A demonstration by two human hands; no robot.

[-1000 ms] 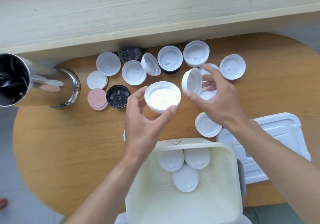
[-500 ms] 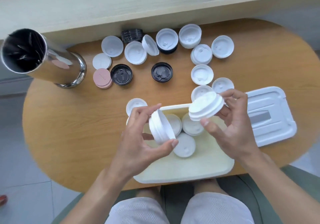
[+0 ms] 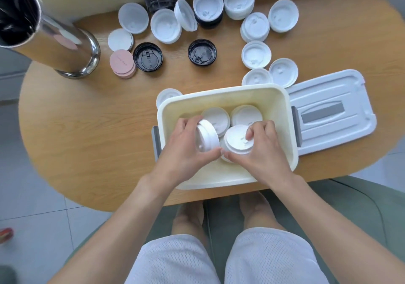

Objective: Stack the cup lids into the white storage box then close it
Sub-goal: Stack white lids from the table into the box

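Both hands are inside the open white box (image 3: 228,96) on the worktop (image 3: 87,134). The left hand (image 3: 186,152) pinches a tilted stack of lids (image 3: 207,137); the right hand (image 3: 260,152) grips a flatter lid stack (image 3: 236,140). Two lids (image 3: 246,114) lie on the box floor. The box cover (image 3: 328,110) rests just right of the box, with loose lids (image 3: 256,54) beyond.

White storage box (image 3: 226,96) open on bench near edge, cream inside, grey latches on both short sides. Its lid (image 3: 328,110) lies flat on the bench just right of it, grey handle up. Two white cup lids (image 3: 246,113) flat on box floor at far side. One white lid stack (image 3: 207,137) held on edge inside box, another (image 3: 236,140) held flatter beside it. More white lids loose (image 3: 255,54) on bench beyond box.
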